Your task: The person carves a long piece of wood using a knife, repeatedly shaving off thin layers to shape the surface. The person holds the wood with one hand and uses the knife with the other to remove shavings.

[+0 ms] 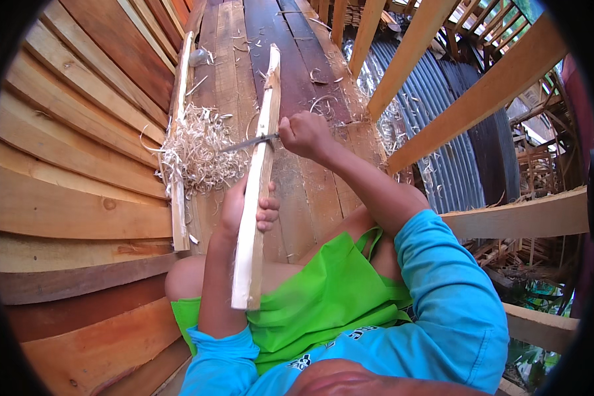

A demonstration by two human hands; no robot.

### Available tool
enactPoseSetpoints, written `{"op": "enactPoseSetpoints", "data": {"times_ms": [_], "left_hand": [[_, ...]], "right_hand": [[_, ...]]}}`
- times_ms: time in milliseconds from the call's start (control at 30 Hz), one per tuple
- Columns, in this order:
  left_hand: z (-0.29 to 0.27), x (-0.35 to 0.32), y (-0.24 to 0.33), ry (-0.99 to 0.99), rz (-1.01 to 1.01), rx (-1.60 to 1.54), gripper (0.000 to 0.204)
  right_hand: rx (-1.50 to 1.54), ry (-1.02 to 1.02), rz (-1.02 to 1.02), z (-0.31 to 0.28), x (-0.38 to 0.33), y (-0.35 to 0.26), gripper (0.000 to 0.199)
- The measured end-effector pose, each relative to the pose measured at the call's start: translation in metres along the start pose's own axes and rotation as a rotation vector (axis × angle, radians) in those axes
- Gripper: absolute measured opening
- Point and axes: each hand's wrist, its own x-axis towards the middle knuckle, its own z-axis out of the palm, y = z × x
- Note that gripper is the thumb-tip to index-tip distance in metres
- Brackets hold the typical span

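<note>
A long pale wooden stick [249,244] slants up and away from my lap, whittled to white faces with a rougher, narrower far end. My left hand [232,206] is closed round it below its middle, fingertips curling over the right side. My right hand [305,136] makes a fist on the handle of a knife, and that handle is hidden inside the fingers. The knife's grey blade [239,144] points left and lies across the stick, beyond my left hand. Curly wood shavings [204,155] are heaped on the floor left of the blade.
Another wooden strip [179,198] lies along the left wall of planks [79,191]. Loose curls are scattered over the brown floorboards [310,178]. Wooden rails [468,99] run along the right, with corrugated metal sheets [419,92] below them. I sit with legs folded, in green shorts.
</note>
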Motion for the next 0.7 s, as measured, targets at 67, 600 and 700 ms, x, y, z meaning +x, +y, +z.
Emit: {"op": "enactPoseSetpoints", "data": {"times_ms": [67, 600, 700], "left_hand": [[0.002, 0.0, 0.006, 0.005, -0.004, -0.071, 0.045], [0.015, -0.001, -0.007, 0.312, 0.131, 0.243, 0.047], [0.0, -0.01, 0.0, 0.307, 0.132, 0.234, 0.049]], "right_hand": [[-0.05, -0.062, 0.022, 0.009, -0.011, -0.008, 0.05], [-0.057, -0.098, 0.07, 0.015, 0.003, 0.023, 0.05], [-0.065, -0.286, -0.023, 0.005, -0.017, -0.03, 0.052]]}}
